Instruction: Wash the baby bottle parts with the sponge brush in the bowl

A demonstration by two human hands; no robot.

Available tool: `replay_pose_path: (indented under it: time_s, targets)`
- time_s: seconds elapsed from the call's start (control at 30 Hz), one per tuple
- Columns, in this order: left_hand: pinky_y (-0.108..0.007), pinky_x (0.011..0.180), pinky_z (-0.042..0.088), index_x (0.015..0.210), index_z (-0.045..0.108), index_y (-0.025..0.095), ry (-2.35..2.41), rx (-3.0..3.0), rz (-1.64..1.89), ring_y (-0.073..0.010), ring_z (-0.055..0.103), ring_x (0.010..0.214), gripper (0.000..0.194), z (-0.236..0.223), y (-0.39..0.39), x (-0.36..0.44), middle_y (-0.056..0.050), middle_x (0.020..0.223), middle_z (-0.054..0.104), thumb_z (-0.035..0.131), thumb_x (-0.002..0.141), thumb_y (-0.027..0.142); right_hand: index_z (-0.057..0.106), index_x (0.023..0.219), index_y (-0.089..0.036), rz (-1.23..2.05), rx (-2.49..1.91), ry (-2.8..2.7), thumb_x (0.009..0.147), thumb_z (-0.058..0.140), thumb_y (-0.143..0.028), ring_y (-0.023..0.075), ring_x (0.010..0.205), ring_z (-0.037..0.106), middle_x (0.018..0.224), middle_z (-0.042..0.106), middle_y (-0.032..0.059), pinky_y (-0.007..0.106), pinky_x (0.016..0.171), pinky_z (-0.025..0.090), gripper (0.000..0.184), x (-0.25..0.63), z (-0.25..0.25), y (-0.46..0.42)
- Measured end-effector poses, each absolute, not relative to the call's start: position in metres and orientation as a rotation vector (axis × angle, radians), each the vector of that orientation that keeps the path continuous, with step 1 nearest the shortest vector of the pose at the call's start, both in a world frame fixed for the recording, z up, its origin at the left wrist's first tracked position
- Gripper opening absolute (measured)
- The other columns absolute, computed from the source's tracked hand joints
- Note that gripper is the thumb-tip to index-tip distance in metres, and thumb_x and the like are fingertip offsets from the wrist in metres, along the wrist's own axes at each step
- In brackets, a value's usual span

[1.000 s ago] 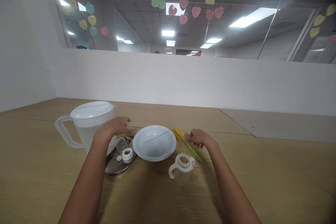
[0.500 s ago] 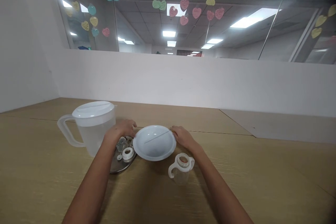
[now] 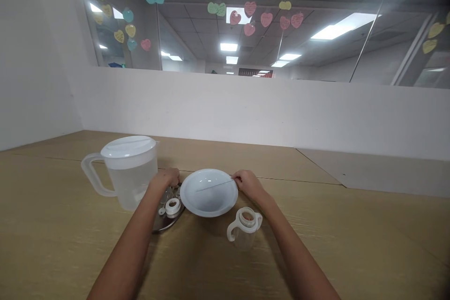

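Taking the white bowl (image 3: 209, 204) as the centre of our clock, with twelve at the far side, we have it standing on the wooden worktop (image 3: 351, 234) between our two hands. Our right hand (image 3: 248, 183) is at about two o'clock, just beside the rim, its grip closed on the outer end of a thin rod (image 3: 215, 186). From there the rod slants over the bowl towards nine o'clock.

Our left hand (image 3: 168, 178) is at about ten o'clock, fingers lowered over the far part of a metal tray (image 3: 165, 226). We cannot tell whether its grip is open or closed on something, since the fingertips are hidden. The tray sits at about eight o'clock, partly covered by our left forearm, and carries a white ring-shaped piece (image 3: 172, 212) and some clear parts we see only partly.

Further out, near nine o'clock, stands a translucent pitcher (image 3: 123, 180), upright, its lid (image 3: 128, 146) on and its handle turned away from the bowl. At about five o'clock, near our right forearm, a clear two-handled bottle (image 3: 245, 238) stands upright, something reddish showing through its open mouth.
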State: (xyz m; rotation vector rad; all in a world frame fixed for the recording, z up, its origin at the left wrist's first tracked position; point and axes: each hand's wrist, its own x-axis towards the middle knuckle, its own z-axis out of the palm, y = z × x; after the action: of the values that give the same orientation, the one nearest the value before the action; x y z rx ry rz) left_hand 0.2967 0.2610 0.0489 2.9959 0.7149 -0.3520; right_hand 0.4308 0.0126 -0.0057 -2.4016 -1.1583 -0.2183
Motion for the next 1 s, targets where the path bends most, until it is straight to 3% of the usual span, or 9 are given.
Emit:
replay_pose_path:
  time_s: [0.13,0.3,0.5,0.7,0.87,1.0]
  targets:
    - [-0.031,0.074,0.048,0.081,0.067,0.012,0.783,3.013,-0.316,-0.0231,0.063,0.085,0.016,0.038,0.262,0.302,-0.014,0.092,0.068,0.063,0.068,0.019,0.07,0.092,-0.014,-0.289,-2.318,-1.114,0.081,0.045,-0.009,0.0145,0.089,0.061,0.098,0.069,0.0065,0.021,0.081,0.041,0.028,0.429,0.013,0.004]
    - [-0.037,0.082,0.049,0.1,0.061,0.01,0.866,3.031,-0.291,-0.02,0.061,0.094,0.03,0.021,0.271,0.311,-0.012,0.102,0.063,0.06,0.081,0.033,0.069,0.093,-0.014,-0.385,-2.24,-1.03,0.081,0.046,-0.007,0.0142,0.088,0.061,0.098,0.069,0.0059,0.021,0.08,0.043,0.027,0.425,0.039,-0.012]
    - [-0.036,0.081,0.05,0.098,0.062,0.008,0.842,3.042,-0.286,-0.0222,0.061,0.094,0.03,0.011,0.274,0.313,-0.015,0.103,0.064,0.066,0.074,0.026,0.069,0.091,-0.013,-0.484,-2.179,-0.935,0.082,0.047,-0.009,0.0143,0.081,0.061,0.095,0.069,0.0059,0.023,0.076,0.044,0.024,0.422,0.056,-0.028]
    - [-0.032,0.07,0.05,0.089,0.067,0.006,0.827,3.056,-0.242,-0.0323,0.062,0.092,0.033,0.027,0.269,0.307,-0.023,0.099,0.064,0.066,0.057,0.011,0.069,0.087,-0.015,-0.572,-2.124,-0.93,0.08,0.049,-0.01,0.0142,0.076,0.061,0.09,0.069,0.0046,0.024,0.073,0.044,0.022,0.421,0.06,-0.035]
    - [-0.029,0.065,0.049,0.077,0.067,0.007,0.798,3.051,-0.216,-0.028,0.064,0.08,0.021,0.053,0.262,0.293,-0.017,0.083,0.068,0.061,0.057,0.011,0.069,0.087,-0.014,-0.644,-2.103,-0.94,0.079,0.048,-0.009,0.0143,0.076,0.061,0.088,0.069,0.0046,0.024,0.073,0.044,0.024,0.419,0.063,-0.039]
    - [-0.027,0.063,0.047,0.076,0.066,0.009,0.791,3.053,-0.167,-0.0253,0.064,0.079,0.018,0.065,0.258,0.289,-0.015,0.085,0.068,0.059,0.06,0.012,0.069,0.085,-0.015,-0.691,-2.089,-0.952,0.078,0.047,-0.009,0.015,0.075,0.061,0.087,0.069,0.0042,0.025,0.072,0.045,0.025,0.417,0.065,-0.041]
